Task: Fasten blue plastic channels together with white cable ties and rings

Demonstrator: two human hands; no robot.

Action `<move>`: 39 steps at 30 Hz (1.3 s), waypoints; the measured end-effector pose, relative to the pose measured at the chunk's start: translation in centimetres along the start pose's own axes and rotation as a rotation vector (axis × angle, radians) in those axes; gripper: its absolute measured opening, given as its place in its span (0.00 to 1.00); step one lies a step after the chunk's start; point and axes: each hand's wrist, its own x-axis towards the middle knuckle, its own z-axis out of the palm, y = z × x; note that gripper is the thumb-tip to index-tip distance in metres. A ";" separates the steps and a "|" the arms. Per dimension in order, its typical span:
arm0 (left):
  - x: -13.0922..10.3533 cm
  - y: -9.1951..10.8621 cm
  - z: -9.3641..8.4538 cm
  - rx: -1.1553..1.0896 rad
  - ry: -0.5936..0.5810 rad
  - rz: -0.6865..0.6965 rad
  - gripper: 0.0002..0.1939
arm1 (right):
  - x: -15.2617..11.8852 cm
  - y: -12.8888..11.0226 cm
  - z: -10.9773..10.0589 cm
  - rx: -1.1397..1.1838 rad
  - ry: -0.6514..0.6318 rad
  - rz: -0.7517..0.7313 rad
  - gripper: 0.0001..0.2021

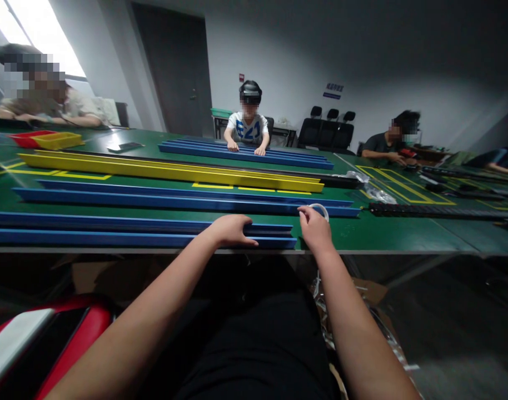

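My left hand (236, 230) is over the right part of the nearest blue channel (112, 232), thumb and fingers apart, with nothing held between them. My right hand (315, 226) is closed round a white ring, like a roll of tape (320, 209), beside the right end of the second blue channel (187, 200). The nearest channel's right end lies between my two hands. Behind both channels a long yellow channel (170, 171) stretches across the green table (383, 236).
Across the table, a person rests both hands on more blue channels (245, 153). Red and yellow trays (48, 140) stand at the left. Black strips (441, 211) and clear plastic bags (377, 191) lie at the right. Other people sit at both sides.
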 end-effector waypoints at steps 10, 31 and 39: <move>3.6 4.4 1.0 0.037 0.052 0.046 0.39 | 0.4 -5.1 3.0 -0.268 -0.282 -0.104 0.18; 2.9 4.1 0.3 0.144 -0.057 -0.036 0.44 | 1.1 4.1 -0.1 -0.360 -0.142 0.043 0.22; 2.6 5.3 0.6 0.127 0.021 -0.008 0.39 | 1.8 10.0 -4.5 -0.389 -0.160 0.149 0.19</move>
